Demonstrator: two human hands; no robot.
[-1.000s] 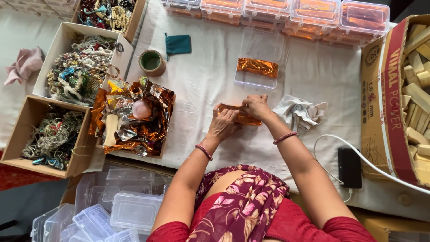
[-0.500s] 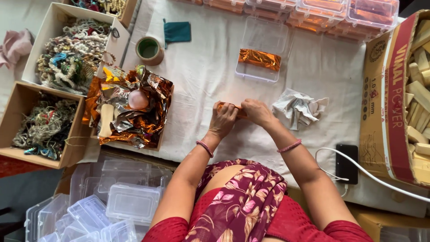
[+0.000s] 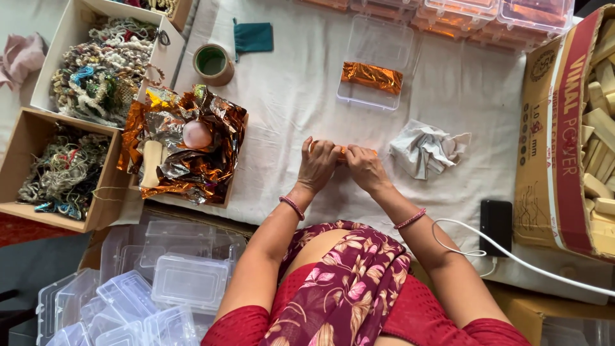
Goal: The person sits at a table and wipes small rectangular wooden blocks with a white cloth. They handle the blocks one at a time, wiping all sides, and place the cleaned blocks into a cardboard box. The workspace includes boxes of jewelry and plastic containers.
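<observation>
1. From your head camera, your left hand point(image 3: 318, 165) and right hand point(image 3: 365, 169) meet on the white cloth-covered table point(image 3: 288, 109), fingers clamped together around a small orange foil-wrapped packet point(image 3: 344, 152) that peeks out between them.
2. Just beyond your grip, a second orange foil-wrapped bar point(image 3: 371, 76) lies in an open clear plastic box point(image 3: 378, 57).
3. Right of your grip sits a crumpled white paper wad point(image 3: 426, 150).
4. Left of it, a heap of crinkled orange and silver foil sheets point(image 3: 189, 150) fills a cardboard tray.
</observation>
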